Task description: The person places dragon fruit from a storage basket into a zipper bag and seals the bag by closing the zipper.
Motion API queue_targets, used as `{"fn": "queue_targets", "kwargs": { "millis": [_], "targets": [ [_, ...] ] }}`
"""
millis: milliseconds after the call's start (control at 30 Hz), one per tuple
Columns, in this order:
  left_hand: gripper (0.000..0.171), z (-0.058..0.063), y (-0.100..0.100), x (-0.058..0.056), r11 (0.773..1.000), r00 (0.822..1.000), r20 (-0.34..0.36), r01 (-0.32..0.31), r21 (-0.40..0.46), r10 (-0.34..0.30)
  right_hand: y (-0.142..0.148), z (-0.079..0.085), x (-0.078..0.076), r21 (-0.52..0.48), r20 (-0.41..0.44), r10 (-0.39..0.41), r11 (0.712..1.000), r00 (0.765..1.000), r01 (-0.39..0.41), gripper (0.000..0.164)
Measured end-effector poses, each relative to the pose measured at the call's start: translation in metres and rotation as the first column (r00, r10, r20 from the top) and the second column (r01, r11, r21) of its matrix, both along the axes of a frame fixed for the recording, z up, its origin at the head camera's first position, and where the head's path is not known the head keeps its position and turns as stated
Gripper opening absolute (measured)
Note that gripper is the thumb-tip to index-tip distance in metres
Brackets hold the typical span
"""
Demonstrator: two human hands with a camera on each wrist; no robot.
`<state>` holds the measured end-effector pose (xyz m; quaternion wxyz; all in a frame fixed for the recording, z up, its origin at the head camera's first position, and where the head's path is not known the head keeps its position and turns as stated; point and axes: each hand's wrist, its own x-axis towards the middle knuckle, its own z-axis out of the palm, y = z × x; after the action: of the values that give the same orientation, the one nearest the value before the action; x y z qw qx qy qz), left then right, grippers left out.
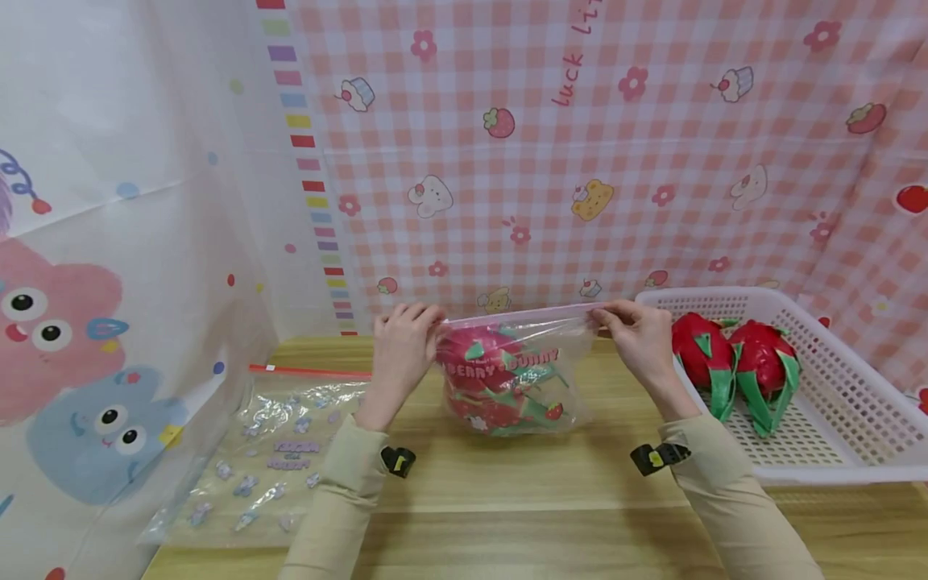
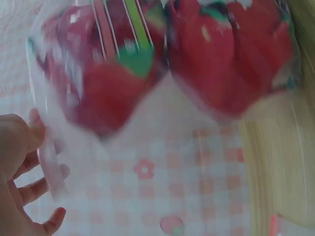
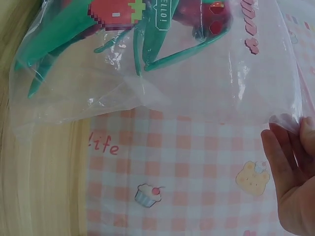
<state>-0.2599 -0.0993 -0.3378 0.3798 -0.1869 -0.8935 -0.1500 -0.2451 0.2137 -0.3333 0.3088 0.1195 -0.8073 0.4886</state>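
Note:
A clear zip bag [image 1: 573, 387] with pink "Berry Bunny" print hangs upright between my hands, its pink top strip stretched across. Inside it are red dragon fruits with green leaf tips; two dragon fruits [image 2: 113, 93] show side by side in the left wrist view. My left hand [image 1: 408, 346] pinches the top corner on the left, thumb on the near side and other fingers spread. With my right hand [image 1: 641, 342] I pinch the opposite top corner between thumb and fingers, as the right wrist view also shows at the bag's edge.
A second clear zip bag [image 1: 246, 451] with a red slider strip lies flat at the left, partly under the left forearm. At the right stands a white plastic basket [image 1: 841, 403] holding two dragon fruits [image 1: 767, 362]. A checked cloth [image 1: 551, 266] hangs behind the wooden table [image 1: 522, 515].

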Motion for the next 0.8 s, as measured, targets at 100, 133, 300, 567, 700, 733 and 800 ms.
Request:
{"fn": "queue_targets", "kwargs": {
  "millis": [100, 133, 300, 567, 700, 733, 800],
  "targets": [
    [0.012, -0.004, -0.015, 0.000, 0.999, 0.999, -0.029, -0.021, 0.047, 0.023, 0.004, -0.002, 0.000, -0.056, 0.051, -0.026, 0.998, 0.998, 0.029, 0.019],
    [0.012, -0.005, -0.019, 0.000, 0.998, 0.999, -0.030, -0.022, 0.063, 0.024, 0.006, -0.003, 0.000, -0.082, 0.066, -0.034, 0.996, 0.997, 0.039, 0.020],
    [0.012, -0.007, -0.025, -0.002, 0.975, 0.990, 0.114, 0.061, 0.211, -0.087, 0.008, -0.008, -0.001, -0.163, 0.111, 0.022, 0.987, 0.994, -0.004, 0.026],
    [0.065, -0.042, 0.002, -0.005, 0.732, 0.619, 0.538, 0.088, 0.676, -0.572, 0.018, -0.030, -0.002, -0.219, 0.458, 0.330, 0.942, 0.825, -0.255, 0.066],
    [0.076, -0.060, 0.016, -0.007, 0.628, 0.527, 0.501, 0.080, 0.775, -0.686, 0.024, -0.048, 0.002, -0.192, 0.599, 0.450, 0.883, 0.662, -0.428, 0.074],
    [0.074, -0.063, 0.019, -0.008, 0.606, 0.528, 0.482, 0.081, 0.791, -0.699, 0.024, -0.052, 0.002, -0.180, 0.610, 0.466, 0.869, 0.641, -0.462, 0.072],
    [0.066, -0.067, 0.026, -0.009, 0.587, 0.545, 0.451, 0.095, 0.804, -0.707, 0.024, -0.061, 0.003, -0.154, 0.615, 0.471, 0.858, 0.632, -0.489, 0.072]
  ]
}}
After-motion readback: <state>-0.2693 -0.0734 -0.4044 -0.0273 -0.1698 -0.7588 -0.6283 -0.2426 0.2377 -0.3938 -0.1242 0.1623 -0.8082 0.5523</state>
